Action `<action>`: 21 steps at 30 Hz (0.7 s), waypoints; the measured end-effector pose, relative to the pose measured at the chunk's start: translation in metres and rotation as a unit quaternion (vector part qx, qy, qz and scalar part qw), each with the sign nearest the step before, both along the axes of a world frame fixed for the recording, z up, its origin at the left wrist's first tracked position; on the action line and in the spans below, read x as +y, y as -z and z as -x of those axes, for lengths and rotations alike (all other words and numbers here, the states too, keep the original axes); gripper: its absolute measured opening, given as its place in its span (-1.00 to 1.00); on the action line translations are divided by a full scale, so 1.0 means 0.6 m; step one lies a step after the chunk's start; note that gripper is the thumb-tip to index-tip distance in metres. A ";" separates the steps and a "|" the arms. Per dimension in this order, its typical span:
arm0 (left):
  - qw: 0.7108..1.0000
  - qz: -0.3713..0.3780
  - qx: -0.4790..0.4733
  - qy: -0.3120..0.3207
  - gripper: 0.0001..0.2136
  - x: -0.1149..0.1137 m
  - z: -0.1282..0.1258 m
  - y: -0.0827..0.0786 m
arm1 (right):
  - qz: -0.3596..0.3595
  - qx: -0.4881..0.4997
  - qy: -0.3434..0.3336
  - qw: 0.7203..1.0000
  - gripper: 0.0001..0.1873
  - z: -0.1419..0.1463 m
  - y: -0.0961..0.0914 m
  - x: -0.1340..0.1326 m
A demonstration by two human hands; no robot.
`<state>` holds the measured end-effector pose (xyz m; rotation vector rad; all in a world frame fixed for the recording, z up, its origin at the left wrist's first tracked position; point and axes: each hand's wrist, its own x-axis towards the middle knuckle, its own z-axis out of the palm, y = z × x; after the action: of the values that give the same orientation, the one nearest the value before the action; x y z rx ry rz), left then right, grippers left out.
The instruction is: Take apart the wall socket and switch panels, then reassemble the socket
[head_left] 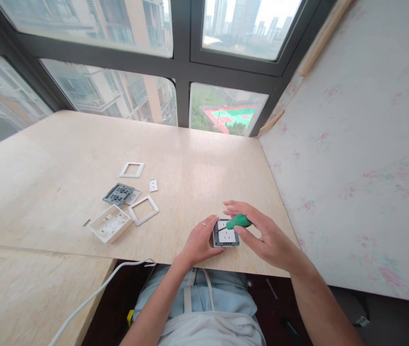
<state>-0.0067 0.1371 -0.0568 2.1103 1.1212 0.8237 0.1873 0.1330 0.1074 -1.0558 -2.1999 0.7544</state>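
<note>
Near the front edge of the counter lies a wall socket (228, 237), its white face set in a dark grey frame. My left hand (198, 241) grips it from the left side, fingers along the far edge and thumb at the near edge. In my right hand (269, 236) is a screwdriver with a green handle (239, 221), held between thumb and fingers. The thin shaft slants down to the left, and its tip meets the left side of the socket frame, at what looks like a screw hole.
Left on the stone-look counter (197, 168) are a white mounting box (100, 234), a grey socket module (115, 194), two white cover frames (121, 175) (157, 209) and a small white piece (153, 185). A white cable (92, 294) crosses the lower left. Windows and a papered wall (363, 144) border the counter.
</note>
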 end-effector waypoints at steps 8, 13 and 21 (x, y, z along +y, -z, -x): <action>1.000 -0.004 0.012 -0.010 -0.16 -0.001 0.001 0.015 | -0.201 -0.086 0.065 0.974 -0.56 0.015 0.007 0.005; 1.000 0.001 0.012 -0.011 -0.17 -0.002 0.001 0.013 | -0.038 -0.019 -0.001 0.999 -0.49 0.017 -0.003 -0.004; 1.000 0.009 -0.001 0.004 -0.16 0.001 0.002 0.005 | 0.034 0.032 0.019 0.999 -0.59 0.009 0.000 0.005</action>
<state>-0.0080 0.1378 -0.0600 2.0971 1.1147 0.8092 0.1819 0.1362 0.1073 -1.0885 -2.1078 0.8390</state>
